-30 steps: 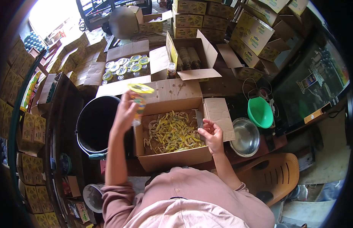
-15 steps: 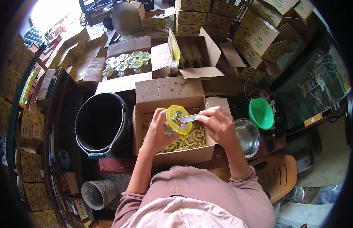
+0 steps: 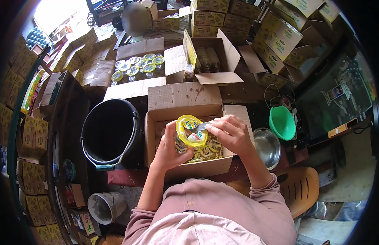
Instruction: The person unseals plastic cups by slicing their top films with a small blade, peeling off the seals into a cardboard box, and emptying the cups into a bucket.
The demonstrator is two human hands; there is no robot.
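My left hand point(image 3: 170, 148) is wrapped around a clear plastic jar point(image 3: 180, 146) whose printed lid point(image 3: 192, 130) has a yellow rim and faces up toward me. Between the thumb and fingers of my right hand point(image 3: 230, 134) is a small knife point(image 3: 202, 126) with a flat metal blade. Its tip reaches over the lid and seems to touch the printed top. Both hands are above an open cardboard box point(image 3: 185, 96), in which yellow and white scraps point(image 3: 206, 153) lie in a loose heap. The jar hides part of that heap.
A black bucket point(image 3: 109, 132) stands left of the box. At right are a metal bowl point(image 3: 267, 148) and a green plastic bowl point(image 3: 282, 123). Behind, one carton holds lidded jars point(image 3: 137, 66), and another carton point(image 3: 224, 53) holds stacked cups. An orange chair point(image 3: 297, 185) is at lower right.
The jar has tilted, so its lid faces me more fully. The knife blade has shifted across the lid, and my right hand has moved slightly. The whole view has shifted a little.
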